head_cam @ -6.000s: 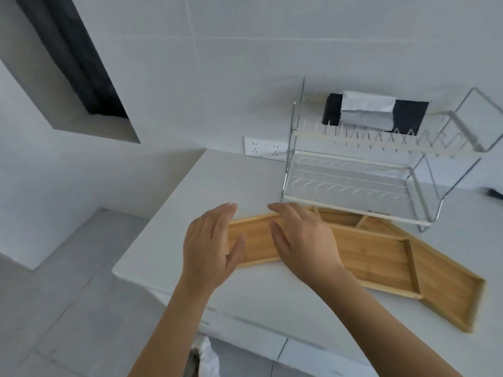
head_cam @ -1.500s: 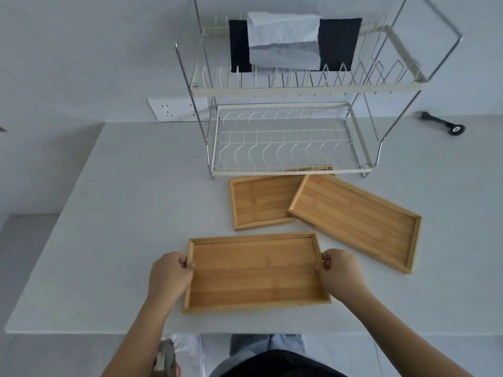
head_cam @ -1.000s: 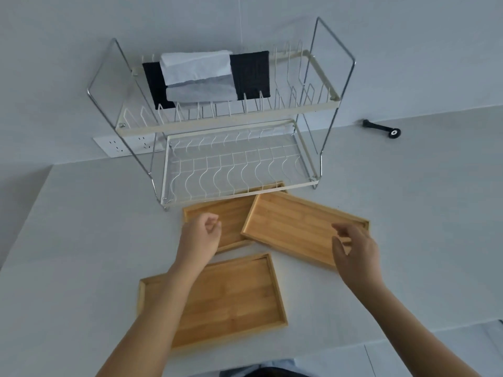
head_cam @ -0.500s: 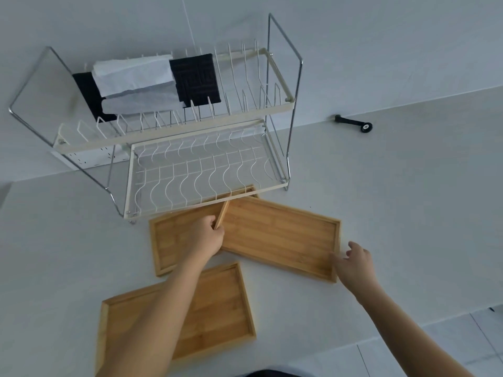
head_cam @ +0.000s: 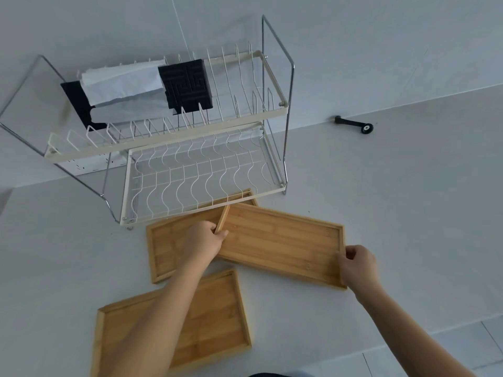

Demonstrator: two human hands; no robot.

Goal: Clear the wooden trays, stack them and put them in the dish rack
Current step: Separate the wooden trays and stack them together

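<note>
On the pale matte table (head_cam: 408,213), the left hand (head_cam: 202,244) curls closed over one short rim of a flat rectangular bamboo tray (head_cam: 283,243) overlapping another tray (head_cam: 168,246), while the right hand (head_cam: 358,266) pinches the opposite rim.

trays (head_cam: 280,240): matt grained wood | dish rack (head_cam: 196,170): shiny metal frame, white-coated wire | counter (head_cam: 408,213): smooth matt grey

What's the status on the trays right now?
Both hands gripping right tray ends. It overlaps middle tray. Rack lower shelf empty.
</note>
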